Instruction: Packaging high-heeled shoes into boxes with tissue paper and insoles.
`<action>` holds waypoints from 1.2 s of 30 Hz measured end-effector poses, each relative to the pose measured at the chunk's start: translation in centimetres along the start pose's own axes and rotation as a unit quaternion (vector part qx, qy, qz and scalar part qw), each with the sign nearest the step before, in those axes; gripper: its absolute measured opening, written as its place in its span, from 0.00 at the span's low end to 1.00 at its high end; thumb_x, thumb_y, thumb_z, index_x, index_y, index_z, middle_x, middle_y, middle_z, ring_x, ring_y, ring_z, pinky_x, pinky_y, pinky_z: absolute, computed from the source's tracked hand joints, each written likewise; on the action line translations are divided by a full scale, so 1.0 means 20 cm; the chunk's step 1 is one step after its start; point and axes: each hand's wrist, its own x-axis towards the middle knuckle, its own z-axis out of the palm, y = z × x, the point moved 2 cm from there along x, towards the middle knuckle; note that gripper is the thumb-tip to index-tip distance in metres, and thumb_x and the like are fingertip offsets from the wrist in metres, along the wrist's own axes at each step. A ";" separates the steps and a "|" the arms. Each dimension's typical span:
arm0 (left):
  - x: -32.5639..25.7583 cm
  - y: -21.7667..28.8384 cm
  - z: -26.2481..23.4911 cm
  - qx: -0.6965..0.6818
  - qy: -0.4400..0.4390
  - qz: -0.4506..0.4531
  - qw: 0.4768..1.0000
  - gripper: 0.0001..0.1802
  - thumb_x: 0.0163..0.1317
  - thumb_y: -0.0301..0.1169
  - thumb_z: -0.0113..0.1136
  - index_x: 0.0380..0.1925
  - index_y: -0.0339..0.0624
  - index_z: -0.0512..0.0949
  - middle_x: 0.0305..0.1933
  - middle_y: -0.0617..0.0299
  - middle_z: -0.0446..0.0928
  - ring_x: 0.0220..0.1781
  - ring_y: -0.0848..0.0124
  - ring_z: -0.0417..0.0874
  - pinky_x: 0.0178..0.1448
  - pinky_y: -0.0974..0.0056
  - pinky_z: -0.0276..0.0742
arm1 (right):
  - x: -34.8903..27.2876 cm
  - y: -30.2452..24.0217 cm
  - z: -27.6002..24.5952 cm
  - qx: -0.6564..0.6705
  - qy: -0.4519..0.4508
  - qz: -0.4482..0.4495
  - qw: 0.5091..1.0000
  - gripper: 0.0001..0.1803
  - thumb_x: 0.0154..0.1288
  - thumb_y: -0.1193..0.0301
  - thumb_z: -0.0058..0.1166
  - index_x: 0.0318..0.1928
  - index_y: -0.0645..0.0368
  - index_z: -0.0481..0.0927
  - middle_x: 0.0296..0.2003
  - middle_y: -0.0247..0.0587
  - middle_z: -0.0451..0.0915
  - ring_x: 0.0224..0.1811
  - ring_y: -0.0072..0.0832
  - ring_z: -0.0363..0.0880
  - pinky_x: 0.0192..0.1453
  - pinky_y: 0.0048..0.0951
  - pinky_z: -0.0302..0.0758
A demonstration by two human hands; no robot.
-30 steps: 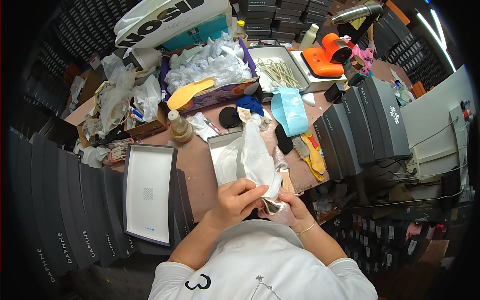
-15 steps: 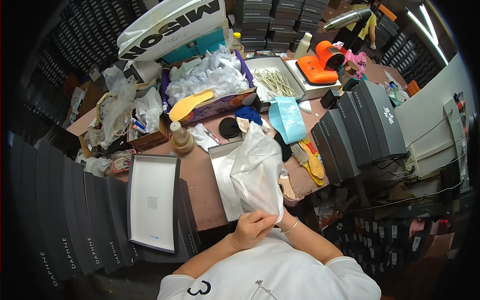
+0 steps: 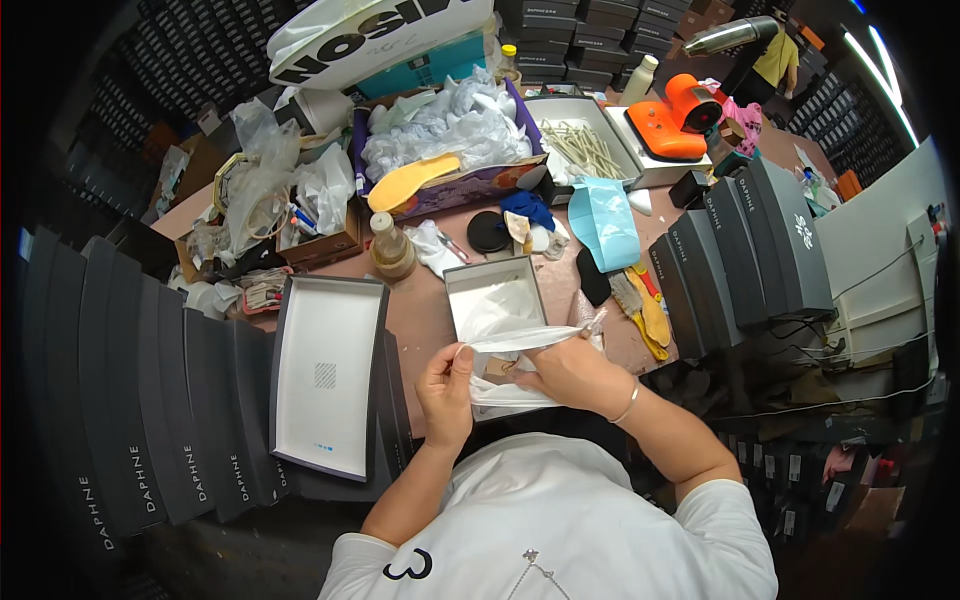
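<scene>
My left hand (image 3: pixel 447 386) pinches the near end of a sheet of white tissue paper (image 3: pixel 522 339), which is stretched flat and seen almost edge-on. My right hand (image 3: pixel 572 374) grips the same sheet from the right side, with more crumpled tissue bunched under it. Both hands hover over the near end of an open grey shoe box (image 3: pixel 461 285) lined with white paper. What lies under the tissue is hidden.
A grey box lid (image 3: pixel 330 375) lies upside down to the left. Rows of dark shoe boxes (image 3: pixel 150 400) stand left and right (image 3: pixel 745 245). Behind are a bottle (image 3: pixel 388 245), a blue pouch (image 3: pixel 608 222), a brush (image 3: pixel 628 298), a carton of crumpled tissue (image 3: pixel 450 130) and an orange device (image 3: pixel 672 120).
The tissue sheet stood upright a second ago; it has since been brought down flat over the box, and my hands have spread apart along its near edge.
</scene>
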 end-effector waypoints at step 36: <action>-0.10 -0.01 -0.11 0.080 -0.012 0.000 0.997 0.12 0.67 0.33 0.57 0.39 0.32 0.78 0.31 0.67 0.77 0.31 0.84 0.71 0.35 0.78 0.67 | -0.05 0.09 -0.18 0.165 0.359 0.026 0.918 0.07 0.62 0.79 0.54 0.41 0.65 0.79 0.33 0.47 0.81 0.34 0.39 0.81 0.39 0.29 0.76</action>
